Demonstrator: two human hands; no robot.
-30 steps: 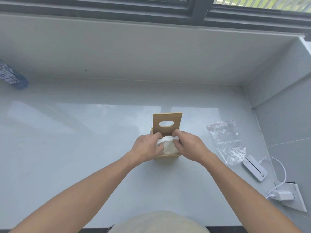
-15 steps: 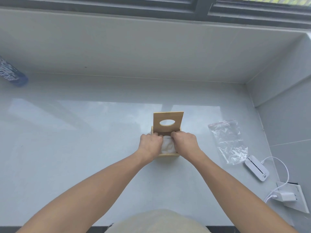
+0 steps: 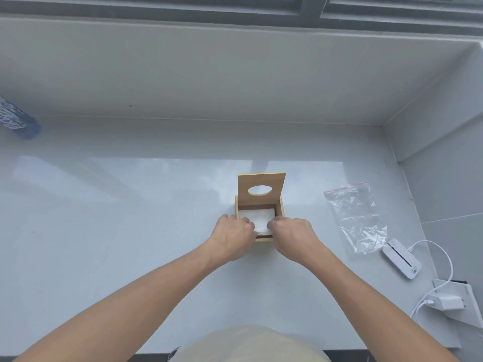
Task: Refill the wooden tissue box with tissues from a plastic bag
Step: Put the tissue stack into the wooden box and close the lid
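Your left hand [image 3: 233,237] and right hand [image 3: 292,237] sit at the near edge of the small open-topped wooden tissue box [image 3: 281,212], fingers curled down onto the flat white stack of tissues [image 3: 257,218] lying inside it; whether they pinch the stack or only press it, I cannot tell. The box's wooden lid with an oval hole [image 3: 261,188] stands upright at its far side. The box rests on the glossy pale grey desk [image 3: 130,218]. Well apart to your right lies the crumpled clear plastic bag with a red strip [image 3: 356,218].
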